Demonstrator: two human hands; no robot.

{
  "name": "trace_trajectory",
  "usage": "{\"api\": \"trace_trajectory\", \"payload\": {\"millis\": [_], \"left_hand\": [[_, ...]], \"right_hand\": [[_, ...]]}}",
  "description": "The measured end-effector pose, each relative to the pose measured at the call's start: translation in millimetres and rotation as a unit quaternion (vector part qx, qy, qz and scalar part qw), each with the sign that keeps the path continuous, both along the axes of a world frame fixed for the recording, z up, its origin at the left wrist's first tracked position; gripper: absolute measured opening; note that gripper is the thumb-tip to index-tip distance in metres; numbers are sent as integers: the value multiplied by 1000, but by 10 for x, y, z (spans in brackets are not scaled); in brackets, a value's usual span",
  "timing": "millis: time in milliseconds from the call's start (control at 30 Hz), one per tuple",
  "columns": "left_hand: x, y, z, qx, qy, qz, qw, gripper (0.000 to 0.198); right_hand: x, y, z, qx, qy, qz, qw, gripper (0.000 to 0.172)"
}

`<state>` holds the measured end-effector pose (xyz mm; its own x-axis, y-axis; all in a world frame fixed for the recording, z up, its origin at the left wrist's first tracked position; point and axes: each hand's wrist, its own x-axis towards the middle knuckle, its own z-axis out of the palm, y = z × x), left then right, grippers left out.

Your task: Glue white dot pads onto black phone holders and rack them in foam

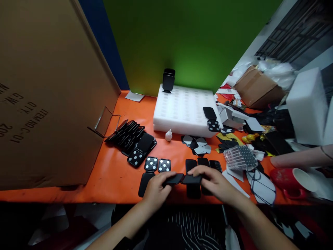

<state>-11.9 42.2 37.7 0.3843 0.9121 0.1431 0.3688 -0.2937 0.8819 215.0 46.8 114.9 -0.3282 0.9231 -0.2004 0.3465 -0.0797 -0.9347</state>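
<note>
At the lower middle of the frame the left hand [158, 189] pinches the left pad [174, 179], a flat black piece, between thumb and fingers. The right hand [217, 183] curls its fingers over the right pad [192, 179] and pinches it too. The two pads meet end to end just above the near edge of the orange worktop [109, 173]; whether they are joined I cannot tell.

Under the hands lie a loose pad [144, 184] at the left and a second pad [194, 191], half hidden by the right hand. Just beyond sit two dotted squares [151, 163] and, to their right, a row of pads [203, 161].

Further left is a heap of pads [127, 132] with a dotted pad [135, 158] at its front. A big carton [47, 97] fills the left of the frame and walls off that side, close beside the heap.

Right of the hands lie a clear dotted sheet [239, 157] and white cutouts [261, 185]. At the right edge a red cup [284, 178] touches a white cup [303, 178], with another person's arm [299, 159] above them.

Mid-frame stand a small bottle [169, 135] and grey cutouts [197, 144]. Behind them a foam tray [182, 104] carries an upright pad [168, 80] at its far edge and an open case [212, 119] at its near right corner.

Upper right holds clutter, a small carton [257, 88] and a foam block [308, 107]; a green wall [182, 41] closes the back
</note>
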Motion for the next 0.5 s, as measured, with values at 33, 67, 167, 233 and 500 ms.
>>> {"api": "trace_trajectory", "payload": {"millis": [33, 67, 167, 233, 500], "left_hand": [[-8, 50, 19, 15, -12, 4, 1000, 36], [-20, 99, 34, 28, -17, 21, 999, 34], [-69, 224, 75, 23, -15, 106, 994, 44], [-103, 282, 116, 15, -6, 118, 993, 50], [-161, 444, 511, -84, -121, -2, 989, 10]], "right_hand": [[-3, -87, 21, 29, -2, 3, 1000, 18], [-3, -162, 24, 46, -1, 1, 999, 21], [0, -298, -59, 41, 37, -41, 998, 21], [-18, -323, -145, 8, 85, -92, 992, 12], [-286, -110, -361, -174, 381, -271, 867, 18]]}}
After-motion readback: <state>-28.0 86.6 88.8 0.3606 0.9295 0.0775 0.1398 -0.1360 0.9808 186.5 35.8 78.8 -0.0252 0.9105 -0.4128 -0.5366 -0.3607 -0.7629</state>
